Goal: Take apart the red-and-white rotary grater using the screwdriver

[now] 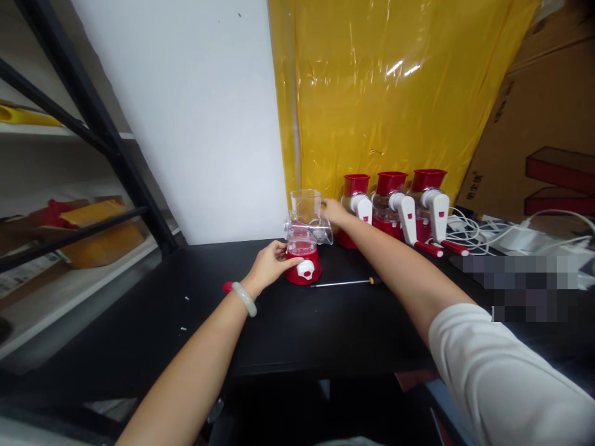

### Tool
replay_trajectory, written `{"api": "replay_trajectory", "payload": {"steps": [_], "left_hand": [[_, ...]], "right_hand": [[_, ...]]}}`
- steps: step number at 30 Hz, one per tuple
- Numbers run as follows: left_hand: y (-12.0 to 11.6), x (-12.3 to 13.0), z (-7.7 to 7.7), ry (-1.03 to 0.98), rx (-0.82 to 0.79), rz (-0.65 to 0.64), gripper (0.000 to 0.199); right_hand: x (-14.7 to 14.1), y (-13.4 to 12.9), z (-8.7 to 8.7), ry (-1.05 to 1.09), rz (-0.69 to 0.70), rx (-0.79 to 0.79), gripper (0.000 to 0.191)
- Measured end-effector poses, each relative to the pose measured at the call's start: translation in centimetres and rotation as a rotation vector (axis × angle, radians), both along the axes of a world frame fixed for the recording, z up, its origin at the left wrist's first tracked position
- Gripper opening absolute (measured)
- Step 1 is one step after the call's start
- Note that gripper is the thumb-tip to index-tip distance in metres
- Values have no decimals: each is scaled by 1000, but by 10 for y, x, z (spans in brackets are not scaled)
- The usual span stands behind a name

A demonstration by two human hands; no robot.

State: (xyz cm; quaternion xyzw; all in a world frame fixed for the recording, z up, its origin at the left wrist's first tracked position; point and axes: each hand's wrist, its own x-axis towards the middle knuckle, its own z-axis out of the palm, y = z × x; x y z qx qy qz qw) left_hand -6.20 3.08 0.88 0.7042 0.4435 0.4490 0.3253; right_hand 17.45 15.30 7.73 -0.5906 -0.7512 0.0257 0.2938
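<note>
A rotary grater body stands upright on the black table, with a red base (304, 265), a white knob (305, 269) at its front and a clear housing (305, 204) on top. Wrapped round the left side of the base, my left hand (271, 265) has its thumb near the knob. My right hand (335, 212) is at the upper right of the clear housing, fingers bent together; what they hold is too small to make out. A screwdriver (344, 284) lies in front of the base.
Three assembled red graters with white cranks (409, 214) stand at the right, the nearest beside my right forearm. White cables (465, 229) lie beyond them. A red-tipped object (227, 287) is behind my left wrist. Shelves (139, 248) stand at the left.
</note>
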Motion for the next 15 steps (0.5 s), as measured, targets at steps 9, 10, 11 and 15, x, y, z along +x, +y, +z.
{"api": "replay_trajectory", "payload": {"steps": [9, 10, 11, 15], "left_hand": [[-23, 2, 23, 683, 228, 203, 50], [-26, 3, 25, 751, 247, 221, 50], [-27, 3, 27, 804, 267, 230, 51], [-27, 4, 29, 909, 299, 229, 55]], "right_hand": [[-17, -80, 63, 328, 162, 404, 57], [-23, -92, 63, 299, 188, 405, 56], [-28, -102, 61, 258, 207, 402, 57], [-41, -113, 49, 124, 161, 350, 72]]}}
